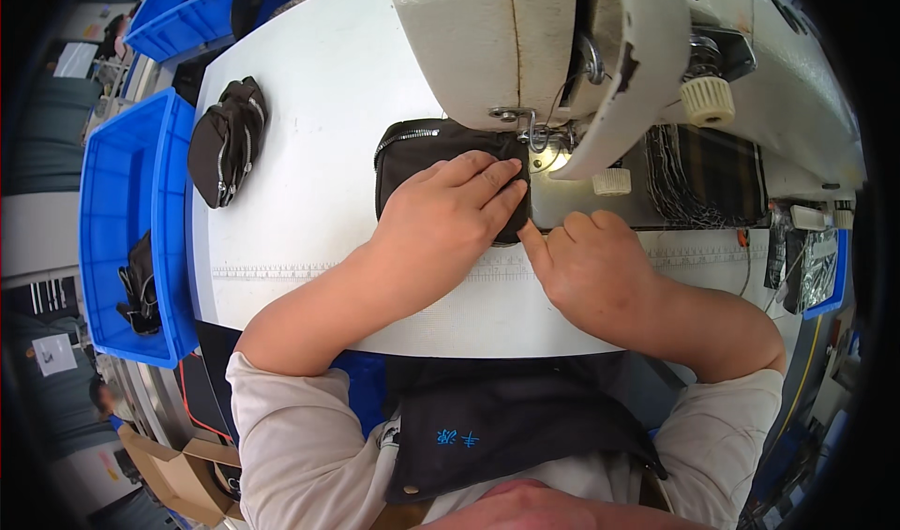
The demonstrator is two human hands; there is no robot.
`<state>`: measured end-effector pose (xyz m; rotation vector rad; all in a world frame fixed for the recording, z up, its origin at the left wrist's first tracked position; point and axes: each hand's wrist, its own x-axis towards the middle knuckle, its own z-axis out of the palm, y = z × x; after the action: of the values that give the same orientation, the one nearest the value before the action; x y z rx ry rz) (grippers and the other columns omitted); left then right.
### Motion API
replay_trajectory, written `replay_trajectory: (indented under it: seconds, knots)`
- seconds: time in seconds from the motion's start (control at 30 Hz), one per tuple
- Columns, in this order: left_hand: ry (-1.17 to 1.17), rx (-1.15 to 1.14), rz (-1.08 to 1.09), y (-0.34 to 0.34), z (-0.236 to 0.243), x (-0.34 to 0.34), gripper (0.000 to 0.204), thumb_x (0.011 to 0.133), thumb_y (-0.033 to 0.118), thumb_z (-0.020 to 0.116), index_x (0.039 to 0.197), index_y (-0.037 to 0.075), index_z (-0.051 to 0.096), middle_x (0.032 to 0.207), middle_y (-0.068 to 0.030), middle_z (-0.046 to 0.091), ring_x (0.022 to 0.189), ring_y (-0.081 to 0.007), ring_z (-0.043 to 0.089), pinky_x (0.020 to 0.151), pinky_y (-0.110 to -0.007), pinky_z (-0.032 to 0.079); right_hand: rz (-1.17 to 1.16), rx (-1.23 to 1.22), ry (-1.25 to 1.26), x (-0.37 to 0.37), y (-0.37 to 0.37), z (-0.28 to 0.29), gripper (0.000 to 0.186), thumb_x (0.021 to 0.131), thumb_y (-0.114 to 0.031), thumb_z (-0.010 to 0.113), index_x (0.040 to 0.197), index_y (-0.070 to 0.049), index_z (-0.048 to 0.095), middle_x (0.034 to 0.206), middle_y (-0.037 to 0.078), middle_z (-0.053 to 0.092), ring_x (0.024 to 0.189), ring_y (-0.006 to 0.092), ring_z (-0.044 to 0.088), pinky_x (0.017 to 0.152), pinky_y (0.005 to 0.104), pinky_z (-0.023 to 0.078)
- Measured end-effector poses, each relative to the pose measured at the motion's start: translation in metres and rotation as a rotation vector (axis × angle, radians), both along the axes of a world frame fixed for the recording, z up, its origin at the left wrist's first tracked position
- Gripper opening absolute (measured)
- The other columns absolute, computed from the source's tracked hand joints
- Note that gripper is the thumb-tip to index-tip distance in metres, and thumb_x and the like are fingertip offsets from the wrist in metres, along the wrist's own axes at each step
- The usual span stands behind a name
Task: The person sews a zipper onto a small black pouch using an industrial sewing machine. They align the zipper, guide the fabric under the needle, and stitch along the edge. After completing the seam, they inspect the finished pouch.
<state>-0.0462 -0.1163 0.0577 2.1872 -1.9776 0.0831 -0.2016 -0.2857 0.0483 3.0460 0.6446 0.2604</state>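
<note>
We see 2 blue stitched letters (458, 438) on the dark apron (553, 436). A ruler strip (262, 272) crosses the white bench (309, 89), but we find its marks too tiny to read.

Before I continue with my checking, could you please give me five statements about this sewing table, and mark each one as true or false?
1. The left hand rests on a dark pouch. True.
2. The right hand is out of sight. False: it shows at the pouch's near right corner.
3. A second dark pouch lies on the white table, to the left. True.
4. The blue bin beside this second pouch holds nothing. False: a dark item lies in it.
5. A ruler strip runs across the table. True.
</note>
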Motion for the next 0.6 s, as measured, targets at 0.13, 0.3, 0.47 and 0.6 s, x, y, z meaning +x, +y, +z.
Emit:
replay_trajectory:
  seconds: [0.13,0.3,0.47,0.6]
  knots:
    - [-0.041,-0.007,0.012,-0.001,-0.003,-0.001,0.070,0.064,0.009,0.081,0.133,0.006,0.067,0.140,-0.0066,0.065,0.126,-0.0250,0.061,0.103,-0.034,0.051,-0.004,-0.001,0.010,0.000,0.001,0.000,0.036,0.078,-0.008,0.070,0.112,0.004,0.071,0.063,0.000,0.059,0.063,0.0160,0.057,0.054,0.0329,0.040]
    - [-0.037,-0.029,0.028,-0.003,-0.006,-0.003,0.067,0.067,0.010,0.078,0.133,0.005,0.066,0.141,-0.0065,0.065,0.124,-0.0234,0.062,0.103,-0.033,0.050,-0.012,0.013,0.019,0.001,0.001,0.001,0.033,0.078,-0.007,0.069,0.109,0.004,0.070,0.063,0.000,0.059,0.064,0.0162,0.058,0.055,0.0330,0.040]
    - [-0.133,-0.066,0.046,-0.005,-0.010,-0.009,0.062,0.070,0.009,0.074,0.131,0.003,0.069,0.136,-0.0060,0.068,0.115,-0.0210,0.065,0.094,-0.030,0.055,-0.021,0.015,-0.020,0.000,0.002,0.000,0.023,0.081,-0.008,0.070,0.102,0.001,0.072,0.064,0.001,0.059,0.065,0.0171,0.058,0.056,0.0334,0.041]
    - [-0.182,-0.109,0.054,-0.005,-0.014,-0.011,0.059,0.071,0.010,0.073,0.129,0.002,0.070,0.133,-0.0058,0.070,0.109,-0.0202,0.066,0.089,-0.029,0.056,-0.024,0.024,0.004,0.002,0.003,0.001,0.018,0.084,-0.008,0.071,0.100,-0.001,0.074,0.064,0.002,0.060,0.065,0.0183,0.058,0.056,0.0342,0.041]
